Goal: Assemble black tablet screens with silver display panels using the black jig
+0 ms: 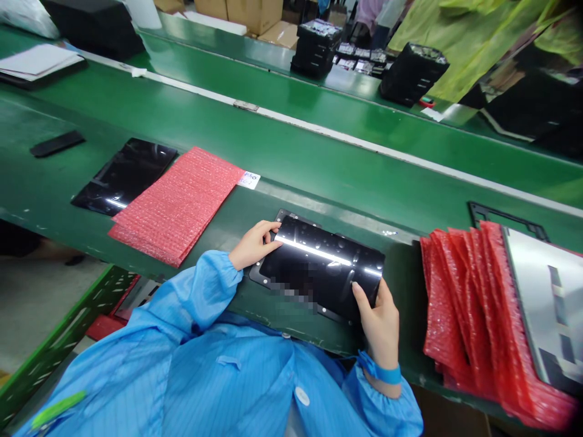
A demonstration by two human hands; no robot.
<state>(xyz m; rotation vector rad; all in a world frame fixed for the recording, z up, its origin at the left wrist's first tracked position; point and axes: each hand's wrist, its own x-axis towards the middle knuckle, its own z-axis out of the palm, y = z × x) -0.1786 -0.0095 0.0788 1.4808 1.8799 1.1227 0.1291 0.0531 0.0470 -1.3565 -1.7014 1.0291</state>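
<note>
A glossy black panel (319, 261) with bubble-like marks lies over a dark flat frame (259, 276) with small holes along its edge. The panel looks slightly curved. My left hand (255, 244) pinches its upper left corner between thumb and fingers. At the right end, my right hand (380, 315) grips the panel, thumb on top and fingers round the edge. Pink bubble-wrap sheets (180, 203) lie to the left, partly over another glossy black panel (125, 176). A small white label (249, 179) shows beside the wrap.
Pink bubble bags (473, 315) stack at the right, with a silver panel (537, 291) on top and a black frame (505, 218) behind. A black bar (57, 144) lies far left. Across the green bench (319, 145) stand black stacks (314, 51) and a person in yellow (473, 42).
</note>
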